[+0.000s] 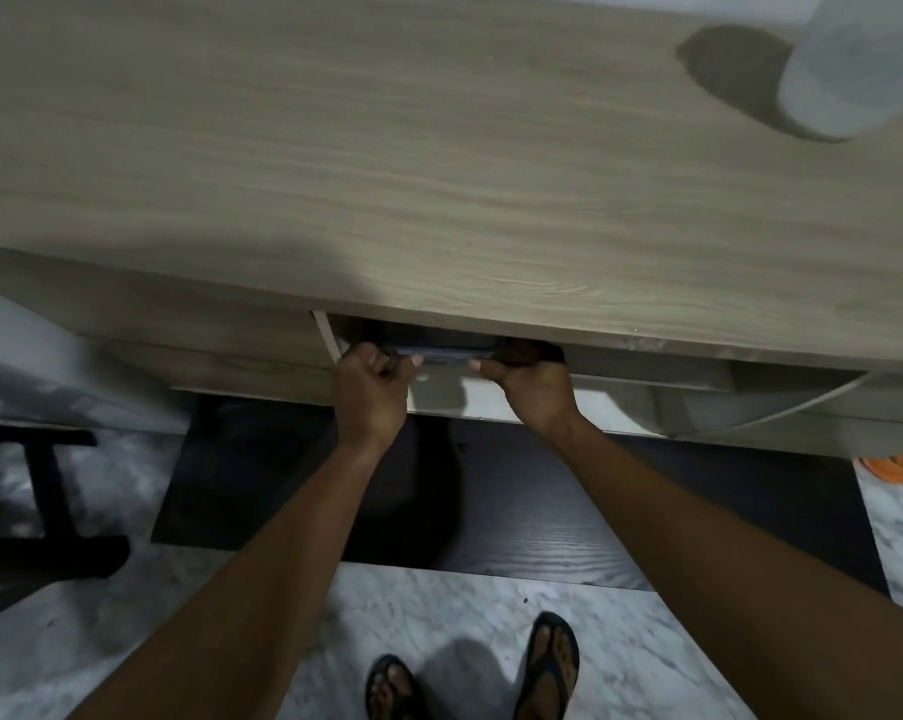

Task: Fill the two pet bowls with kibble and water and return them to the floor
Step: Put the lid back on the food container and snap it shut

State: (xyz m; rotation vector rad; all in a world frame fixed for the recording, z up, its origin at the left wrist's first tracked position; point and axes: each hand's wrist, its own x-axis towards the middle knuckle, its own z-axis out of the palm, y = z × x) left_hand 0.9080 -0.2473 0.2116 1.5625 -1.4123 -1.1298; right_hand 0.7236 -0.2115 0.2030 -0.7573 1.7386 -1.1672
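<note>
Hands, status: L hand (371,387) and R hand (529,381) both reach into an open recess under the front edge of the wood-grain top (387,174), just below frame ctr. Each hand grips one end of a thin dark blue-grey item (439,351). L fingers are curled w/ the thumb closing on the item's 9 o'clock end. The R thumb points at its 3 o'clock end, and the R fingers are hidden in the recess.

Markings: lettering on the item cannot be told, as it is blurred and mostly in shadow.

Item, appearance: only a narrow horizontal strip shows, flat and slightly glossy, spanning the gap btwn the hands. The rest sits inside the recess under the top. Whether it is a bowl cannot be told.

Recess: a pale shelf (454,397) lies just below the item, at 6 o'clock from it.

Surroundings:
- pale blurred cylinder (849,70) on the top at 1 o'clock, casting a shadow to its 9 o'clock side
- dark floor panel (542,511) under the forearms
- marble-pattern floor (439,605) at 6 o'clock
- two feet in dark sandals (548,667) at 6 o'clock
- black frame (49,511) at 8 o'clock
- orange object (901,467) at 4 o'clock, partly cut by the frame edge
</note>
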